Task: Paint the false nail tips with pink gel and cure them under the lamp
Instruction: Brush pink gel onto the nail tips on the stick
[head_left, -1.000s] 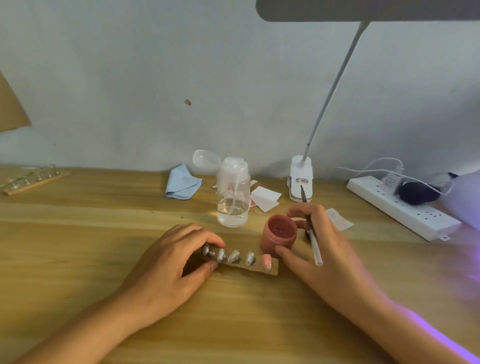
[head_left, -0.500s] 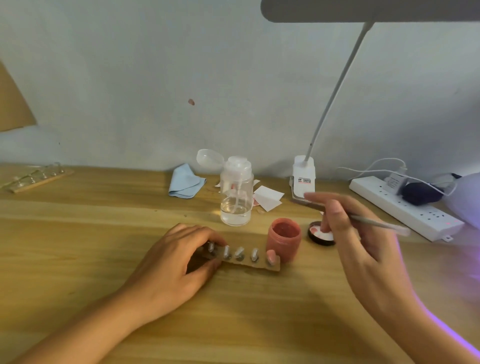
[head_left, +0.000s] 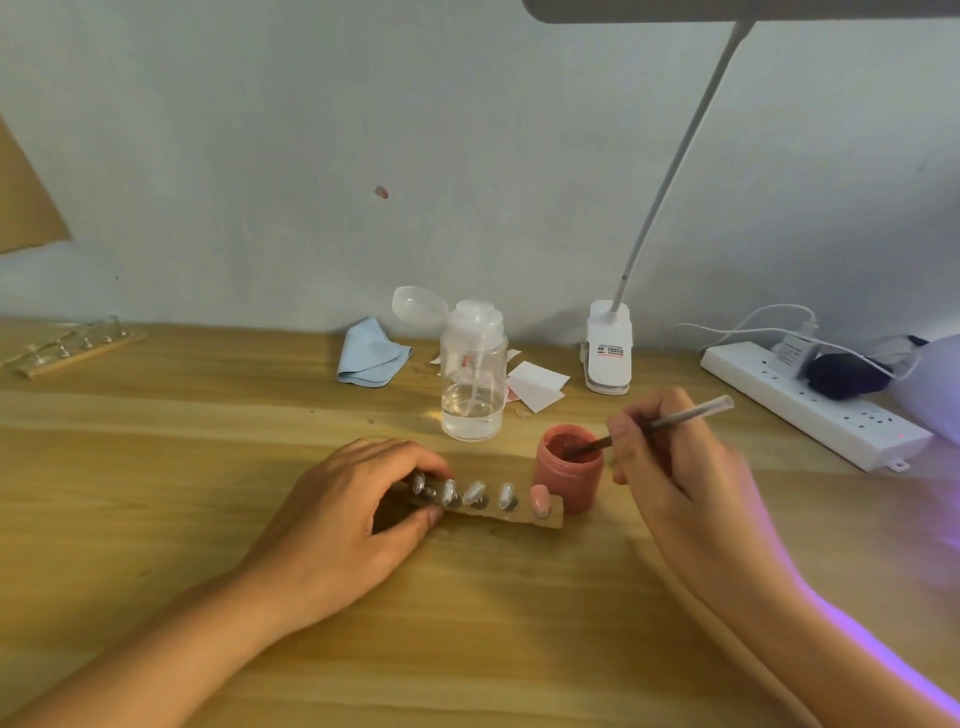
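Note:
A cardboard strip (head_left: 550, 518) lies on the wooden desk and carries several false nail tips. The rightmost nail tip (head_left: 539, 499) is pink; the others (head_left: 475, 492) are clear. My left hand (head_left: 358, 512) grips the strip's left end between thumb and fingers. Just behind the strip's right end stands an open pink gel jar (head_left: 567, 478). My right hand (head_left: 675, 462) holds a thin brush (head_left: 685, 413), whose tip dips into the jar. The curing lamp (head_left: 935, 384) glows purple at the right edge, mostly cut off.
A clear pump bottle (head_left: 472, 379) stands behind the jar, with a blue cloth (head_left: 369, 353), paper wipes (head_left: 535, 387) and a desk lamp's clip base (head_left: 607, 345) near the wall. A white power strip (head_left: 810, 405) lies at right. Another nail strip (head_left: 72, 351) rests far left.
My right hand came back down from its raised position and put the brush tip into the gel jar. My left hand stayed on the strip.

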